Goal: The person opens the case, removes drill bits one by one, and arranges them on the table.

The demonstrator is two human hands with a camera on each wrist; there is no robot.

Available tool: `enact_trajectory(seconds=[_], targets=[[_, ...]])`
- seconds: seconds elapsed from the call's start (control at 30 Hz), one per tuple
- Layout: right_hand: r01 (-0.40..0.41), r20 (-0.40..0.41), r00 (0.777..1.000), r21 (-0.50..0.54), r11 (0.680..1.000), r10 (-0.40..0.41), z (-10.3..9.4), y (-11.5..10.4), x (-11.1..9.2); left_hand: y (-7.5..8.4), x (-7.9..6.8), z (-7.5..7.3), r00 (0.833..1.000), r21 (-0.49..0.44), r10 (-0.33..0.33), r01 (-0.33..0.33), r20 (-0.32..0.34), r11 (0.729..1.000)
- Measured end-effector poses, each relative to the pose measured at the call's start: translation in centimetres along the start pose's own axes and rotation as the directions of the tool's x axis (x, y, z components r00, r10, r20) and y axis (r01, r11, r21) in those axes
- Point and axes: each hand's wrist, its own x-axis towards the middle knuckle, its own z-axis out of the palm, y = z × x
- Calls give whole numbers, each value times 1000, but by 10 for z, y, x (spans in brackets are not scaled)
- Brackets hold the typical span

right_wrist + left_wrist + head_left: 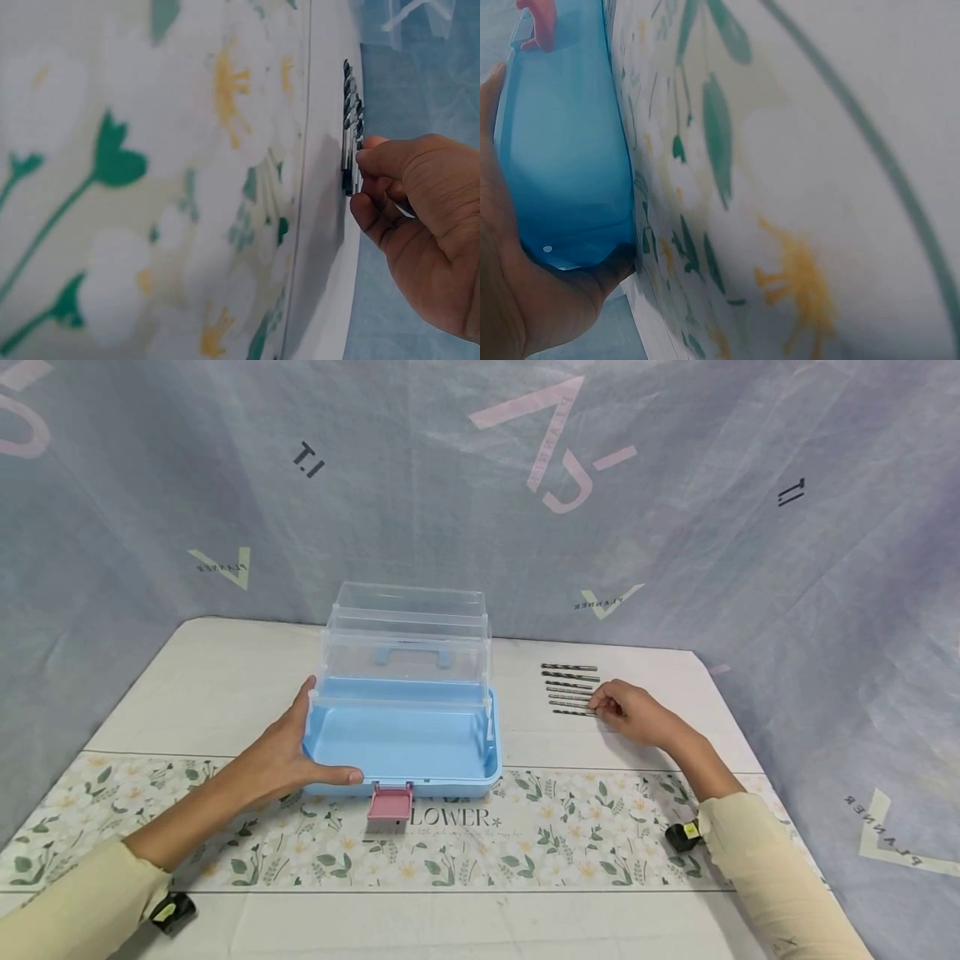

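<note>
A light blue plastic storage box (405,785) with a clear lid (408,627) and a pink latch (390,803) stands left of centre, its lid raised. My left hand (288,752) grips the box's left front corner, thumb along the front and fingers at the side. In the left wrist view that hand (532,277) wraps the end of the blue box (570,150). Several drill bits (570,676) lie in a row to the right of the box. The right hand (633,712) pinches at the right end of the nearer drill bits (349,120); its fingertips partly hide them.
A pale cloth with a flowered band (570,827) covers the table. Grey printed fabric (420,485) hangs behind it and along the right side. Black wrist cameras (682,837) sit at both sleeves.
</note>
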Motion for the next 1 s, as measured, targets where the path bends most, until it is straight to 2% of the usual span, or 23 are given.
enact_trajectory(seconds=[0.53,1.0], targets=[[49,-10,999,-33,998,-50,-9,-26,33,-2,0,1,1000,-3,5,-5,-8,1000],[86,-6,996,-7,996,-86,-11,-50,67,0,0,0,1000,-4,-4,4,2,1000]])
